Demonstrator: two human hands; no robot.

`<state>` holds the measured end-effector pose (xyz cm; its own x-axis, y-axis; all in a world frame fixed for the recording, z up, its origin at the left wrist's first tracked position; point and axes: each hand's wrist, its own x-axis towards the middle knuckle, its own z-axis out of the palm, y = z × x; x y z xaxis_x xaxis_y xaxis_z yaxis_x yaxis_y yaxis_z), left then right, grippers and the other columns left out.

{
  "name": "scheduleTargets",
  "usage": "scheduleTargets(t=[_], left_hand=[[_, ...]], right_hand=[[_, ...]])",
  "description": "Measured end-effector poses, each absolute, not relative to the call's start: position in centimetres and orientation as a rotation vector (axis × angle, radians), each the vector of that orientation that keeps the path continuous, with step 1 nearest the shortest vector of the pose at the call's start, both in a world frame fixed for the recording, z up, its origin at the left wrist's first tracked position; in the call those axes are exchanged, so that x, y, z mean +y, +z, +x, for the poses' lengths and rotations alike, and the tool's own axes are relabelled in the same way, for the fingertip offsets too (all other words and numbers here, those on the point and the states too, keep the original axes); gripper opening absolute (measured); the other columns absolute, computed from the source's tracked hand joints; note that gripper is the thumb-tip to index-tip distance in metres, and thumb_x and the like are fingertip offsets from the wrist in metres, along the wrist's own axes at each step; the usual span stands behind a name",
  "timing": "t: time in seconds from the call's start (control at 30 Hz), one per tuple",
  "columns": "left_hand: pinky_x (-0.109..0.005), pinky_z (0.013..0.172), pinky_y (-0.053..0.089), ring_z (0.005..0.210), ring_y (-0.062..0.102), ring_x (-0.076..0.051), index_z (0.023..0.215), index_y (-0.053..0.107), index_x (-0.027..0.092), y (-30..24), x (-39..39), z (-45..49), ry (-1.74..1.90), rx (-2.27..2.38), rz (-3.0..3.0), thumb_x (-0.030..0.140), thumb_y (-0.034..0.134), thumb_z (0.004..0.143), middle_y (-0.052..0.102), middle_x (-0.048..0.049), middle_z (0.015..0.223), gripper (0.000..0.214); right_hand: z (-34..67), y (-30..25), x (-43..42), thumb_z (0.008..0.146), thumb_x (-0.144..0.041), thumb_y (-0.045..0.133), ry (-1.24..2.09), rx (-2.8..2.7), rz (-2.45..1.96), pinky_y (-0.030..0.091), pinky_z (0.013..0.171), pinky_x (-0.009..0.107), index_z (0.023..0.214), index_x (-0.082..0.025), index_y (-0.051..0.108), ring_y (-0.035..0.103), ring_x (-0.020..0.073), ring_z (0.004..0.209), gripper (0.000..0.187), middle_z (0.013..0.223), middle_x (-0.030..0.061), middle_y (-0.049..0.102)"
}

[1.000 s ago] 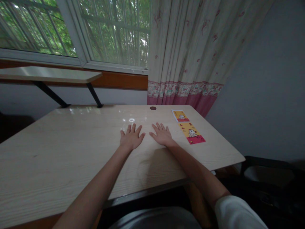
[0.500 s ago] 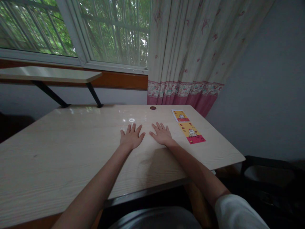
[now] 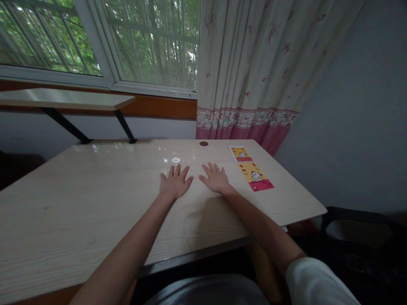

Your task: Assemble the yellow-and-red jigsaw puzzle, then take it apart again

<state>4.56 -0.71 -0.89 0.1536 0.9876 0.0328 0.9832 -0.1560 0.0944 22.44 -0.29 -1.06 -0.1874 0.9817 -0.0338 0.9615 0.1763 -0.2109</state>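
Head cam: left hand (image 3: 176,183) and right hand (image 3: 215,178) lie flat, palms down, fingers fanned wide, thumbs angled toward each other across a small gap; forearms slant in from both sides; the desktop (image 3: 95,199) is pale wood-grain, kinda shiny at the back; right of the right hand sit two flat rectangular yellow-and-red cartoon prints, the near print (image 3: 258,178) and white-bordered far print (image 3: 241,154).

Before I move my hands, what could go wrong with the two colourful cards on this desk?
Swinging your right hand outward might sweep the nearer card toward the right edge of the desk. The white-edged card lies close beyond it, so a nudge to one may shift the other. Both look thin and lie flat, so they could be awkward to lift.
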Motion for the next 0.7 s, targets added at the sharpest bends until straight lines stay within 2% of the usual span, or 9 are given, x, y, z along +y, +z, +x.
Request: scheduleTargets(t=[0.4, 0.7], left_hand=[[-0.065, 0.097, 0.018, 0.134, 0.015, -0.034, 0.140, 0.024, 0.030, -1.33, -0.52, 4.31, 0.123, 2.002, 2.370, 0.058, 0.015, 0.086, 0.017, -0.0093, 0.148, 0.061], [-0.065, 0.094, 0.021, 0.132, 0.019, -0.037, 0.139, 0.027, 0.027, -1.27, -0.76, 4.12, 0.146, 1.973, 2.426, 0.057, 0.017, 0.087, 0.021, -0.0119, 0.147, 0.060]], right_hand=[[22.59, -0.97, -0.21, 0.084, -0.065, 0.016, 0.306, -2.338, -1.930, 0.006, 0.107, 0.050, 0.142, -0.030, 0.015, 0.007, 0.0243, 0.137, 0.067, 0.150, 0.0022, 0.008], [22.87, -1.02, -0.47, 0.084, -0.065, 0.018, 0.240, -2.334, -1.850, 0.009, 0.106, 0.052, 0.140, -0.028, 0.022, 0.014, 0.0281, 0.135, 0.068, 0.148, 0.0058, 0.017]])
